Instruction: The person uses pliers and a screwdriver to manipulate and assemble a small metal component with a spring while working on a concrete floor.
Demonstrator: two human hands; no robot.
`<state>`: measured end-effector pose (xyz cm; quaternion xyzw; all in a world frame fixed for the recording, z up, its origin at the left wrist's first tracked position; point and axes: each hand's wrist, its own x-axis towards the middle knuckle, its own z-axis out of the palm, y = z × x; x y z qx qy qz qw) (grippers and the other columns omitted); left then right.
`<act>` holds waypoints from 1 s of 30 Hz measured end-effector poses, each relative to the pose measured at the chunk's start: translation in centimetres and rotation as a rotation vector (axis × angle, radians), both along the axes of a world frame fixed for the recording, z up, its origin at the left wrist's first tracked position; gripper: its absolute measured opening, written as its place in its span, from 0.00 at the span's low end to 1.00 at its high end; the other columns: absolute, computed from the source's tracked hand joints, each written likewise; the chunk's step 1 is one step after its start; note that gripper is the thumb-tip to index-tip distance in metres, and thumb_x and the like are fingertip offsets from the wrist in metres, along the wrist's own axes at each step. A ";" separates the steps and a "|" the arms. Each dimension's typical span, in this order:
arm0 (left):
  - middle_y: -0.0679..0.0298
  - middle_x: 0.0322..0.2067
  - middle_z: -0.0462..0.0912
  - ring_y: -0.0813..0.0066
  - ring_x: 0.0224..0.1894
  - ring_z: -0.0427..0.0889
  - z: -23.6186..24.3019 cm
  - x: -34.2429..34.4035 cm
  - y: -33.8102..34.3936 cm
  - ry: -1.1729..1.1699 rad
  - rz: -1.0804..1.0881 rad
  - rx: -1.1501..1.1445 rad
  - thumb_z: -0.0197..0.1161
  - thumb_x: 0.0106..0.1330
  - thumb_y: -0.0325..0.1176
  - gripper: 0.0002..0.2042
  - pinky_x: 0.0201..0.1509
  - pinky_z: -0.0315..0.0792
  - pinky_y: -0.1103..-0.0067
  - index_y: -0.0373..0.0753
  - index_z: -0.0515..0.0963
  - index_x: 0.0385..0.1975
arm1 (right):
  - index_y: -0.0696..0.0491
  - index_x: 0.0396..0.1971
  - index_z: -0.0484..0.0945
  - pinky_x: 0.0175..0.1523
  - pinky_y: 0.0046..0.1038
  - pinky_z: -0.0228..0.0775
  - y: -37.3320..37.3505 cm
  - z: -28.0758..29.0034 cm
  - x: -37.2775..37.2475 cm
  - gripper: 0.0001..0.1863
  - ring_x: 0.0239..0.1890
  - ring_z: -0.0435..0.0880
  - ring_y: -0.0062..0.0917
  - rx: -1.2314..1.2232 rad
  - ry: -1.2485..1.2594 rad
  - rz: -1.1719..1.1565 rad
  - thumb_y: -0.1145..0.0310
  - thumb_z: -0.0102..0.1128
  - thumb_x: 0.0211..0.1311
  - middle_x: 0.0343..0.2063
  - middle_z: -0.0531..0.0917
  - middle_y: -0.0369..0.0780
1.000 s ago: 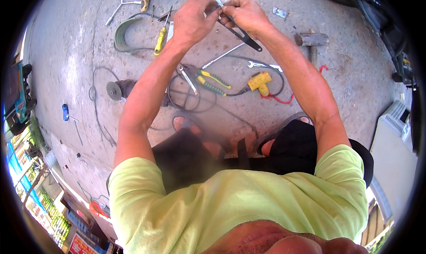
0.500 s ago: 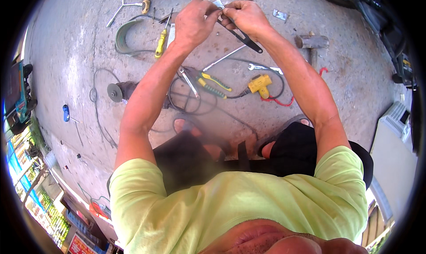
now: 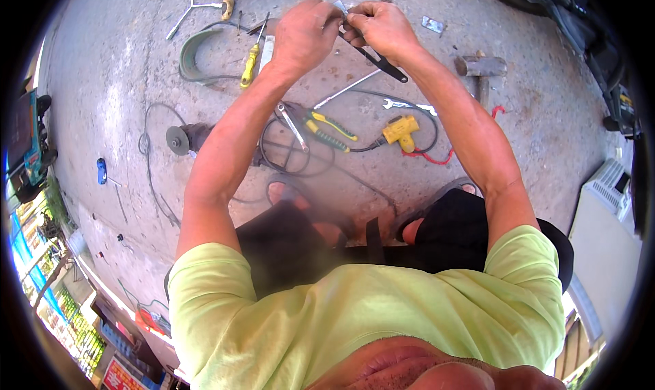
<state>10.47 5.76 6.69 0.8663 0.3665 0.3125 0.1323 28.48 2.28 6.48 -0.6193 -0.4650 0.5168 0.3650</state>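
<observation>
Little is changing since a second ago: both hands are staying raised together over the concrete ground [image 3: 102,83], shifting only slightly. Nearest, pliers [image 3: 329,131] and a yellow plug [image 3: 401,129] are lying among cables. Farther out, the left hand [image 3: 305,35] and right hand [image 3: 382,27] are pinching a small metal piece [image 3: 340,8] above a dark strap [image 3: 379,59]; the work looks unfinished. Open room is lying left; a hammer [image 3: 481,68] is crowding the right.
</observation>
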 end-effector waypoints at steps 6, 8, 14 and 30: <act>0.59 0.32 0.83 0.59 0.34 0.84 0.4 0.0 0.0 -0.057 0.007 -0.080 0.67 0.61 0.30 0.05 0.39 0.78 0.69 0.41 0.85 0.35 | 0.64 0.44 0.82 0.40 0.24 0.82 0.0 -0.3 0.0 0.12 0.33 0.87 0.22 -0.027 0.054 -0.030 0.70 0.58 0.70 0.33 0.87 0.41; 0.59 0.33 0.83 0.58 0.34 0.84 0.6 0.1 -0.3 -0.078 0.060 -0.130 0.67 0.62 0.29 0.05 0.40 0.78 0.69 0.41 0.85 0.35 | 0.64 0.43 0.82 0.40 0.24 0.82 0.0 0.1 -0.3 0.12 0.33 0.87 0.21 -0.013 0.071 -0.045 0.70 0.58 0.70 0.33 0.87 0.41; 0.58 0.33 0.83 0.58 0.36 0.84 0.6 0.3 -0.1 -0.023 0.010 -0.035 0.65 0.63 0.30 0.05 0.40 0.78 0.69 0.41 0.85 0.36 | 0.64 0.43 0.82 0.40 0.24 0.82 -0.2 1.0 -0.1 0.13 0.33 0.86 0.21 0.008 -0.009 -0.004 0.70 0.57 0.69 0.33 0.87 0.42; 0.51 0.34 0.83 0.55 0.36 0.82 16.4 -8.3 2.5 0.568 -0.014 -0.384 0.63 0.65 0.37 0.12 0.41 0.76 0.64 0.32 0.82 0.35 | 0.62 0.37 0.84 0.33 0.24 0.75 1.6 -1.9 -1.3 0.11 0.24 0.81 0.21 -0.141 0.164 -0.017 0.70 0.55 0.68 0.25 0.85 0.40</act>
